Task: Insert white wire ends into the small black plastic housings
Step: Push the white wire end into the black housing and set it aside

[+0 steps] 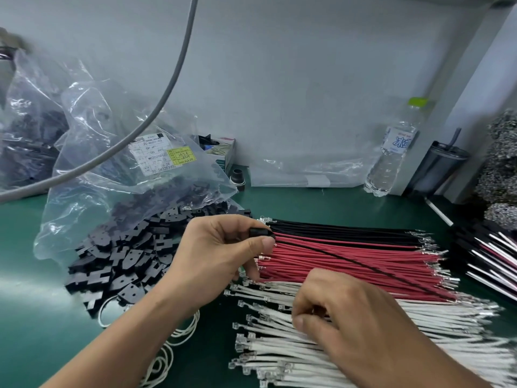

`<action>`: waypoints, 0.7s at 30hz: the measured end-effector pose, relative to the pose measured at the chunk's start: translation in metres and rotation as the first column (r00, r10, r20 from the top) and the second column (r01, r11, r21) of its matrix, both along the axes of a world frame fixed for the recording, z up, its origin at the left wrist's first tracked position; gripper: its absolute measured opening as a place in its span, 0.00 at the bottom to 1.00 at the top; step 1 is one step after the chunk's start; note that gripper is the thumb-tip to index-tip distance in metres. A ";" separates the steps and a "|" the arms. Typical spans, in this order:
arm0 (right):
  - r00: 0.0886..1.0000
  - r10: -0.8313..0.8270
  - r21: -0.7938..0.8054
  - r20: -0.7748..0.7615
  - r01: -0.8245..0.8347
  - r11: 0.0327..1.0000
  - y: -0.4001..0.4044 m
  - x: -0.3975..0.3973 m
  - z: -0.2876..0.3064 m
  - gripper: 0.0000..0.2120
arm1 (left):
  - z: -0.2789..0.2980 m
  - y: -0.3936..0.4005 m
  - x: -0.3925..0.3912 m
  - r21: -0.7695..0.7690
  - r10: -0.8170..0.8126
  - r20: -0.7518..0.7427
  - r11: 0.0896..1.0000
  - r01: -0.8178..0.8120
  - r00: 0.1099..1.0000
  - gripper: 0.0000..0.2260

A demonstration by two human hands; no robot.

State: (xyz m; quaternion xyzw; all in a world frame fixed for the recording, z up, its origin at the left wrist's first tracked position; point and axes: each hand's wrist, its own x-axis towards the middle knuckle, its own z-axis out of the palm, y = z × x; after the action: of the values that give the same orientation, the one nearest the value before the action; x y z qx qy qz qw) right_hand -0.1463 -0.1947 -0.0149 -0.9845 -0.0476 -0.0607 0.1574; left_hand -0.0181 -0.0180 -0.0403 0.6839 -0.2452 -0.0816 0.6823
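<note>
My left hand [221,256] pinches a small black plastic housing [258,233] between thumb and forefinger; a thin black wire [363,264] runs from it to the right across the red wires. My right hand [344,317] lies with curled fingers on the bundle of white wires [268,345] with metal terminals, fingertips pinching at one of them. A heap of loose black housings [126,250] spills from a clear bag on the green mat at the left.
Bundles of red wires [349,261] and black wires [349,231] lie beyond the white ones. A clear plastic bag [112,163] stands at the left, a water bottle [391,155] and a dark tumbler [439,169] at the back right. Assembled wire sets [492,256] lie far right.
</note>
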 end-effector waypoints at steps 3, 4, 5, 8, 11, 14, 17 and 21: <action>0.997 -0.064 0.221 0.035 0.054 0.974 -0.008 0.004 0.008 0.01 | 0.002 0.002 0.002 -0.006 -0.003 -0.014 1.000 0.003 1.000 0.07; 0.993 -0.085 0.287 0.078 0.059 0.956 -0.011 0.005 0.009 0.02 | 0.002 0.002 0.003 -0.009 -0.007 -0.018 1.000 0.007 1.000 0.07; 0.985 -0.108 0.333 0.135 0.058 0.941 -0.012 0.005 0.009 0.04 | 0.003 0.002 0.003 -0.014 -0.011 -0.023 1.000 0.011 1.000 0.07; 0.940 -0.157 0.376 0.304 0.033 0.926 -0.012 0.007 0.002 0.06 | 0.005 0.002 0.002 -0.034 -0.029 -0.052 0.999 0.027 0.998 0.08; 0.884 -0.193 0.361 0.427 0.029 0.932 -0.010 0.009 -0.004 0.06 | 0.005 0.001 0.001 -0.039 -0.050 -0.076 0.998 0.047 0.996 0.11; 0.850 -0.208 0.360 0.483 0.023 0.932 -0.010 0.010 -0.006 0.04 | 0.004 0.000 0.000 -0.037 -0.084 -0.089 0.996 0.081 0.992 0.13; 0.829 -0.210 0.311 0.519 0.046 0.949 -0.010 0.008 -0.008 0.03 | 0.004 -0.001 -0.002 -0.031 -0.115 -0.097 0.993 0.112 0.989 0.12; 0.803 -0.192 0.226 0.565 0.073 0.971 -0.011 0.007 -0.011 0.03 | 0.004 -0.001 -0.001 -0.026 -0.116 -0.094 0.993 0.114 0.989 0.11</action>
State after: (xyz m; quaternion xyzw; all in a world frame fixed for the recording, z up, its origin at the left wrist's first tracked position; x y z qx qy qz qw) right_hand -0.1388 -0.2062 -0.0259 -0.8993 -0.0184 -0.3744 0.2255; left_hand -0.0196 -0.0186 -0.0366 0.6570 -0.2522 -0.1505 0.6943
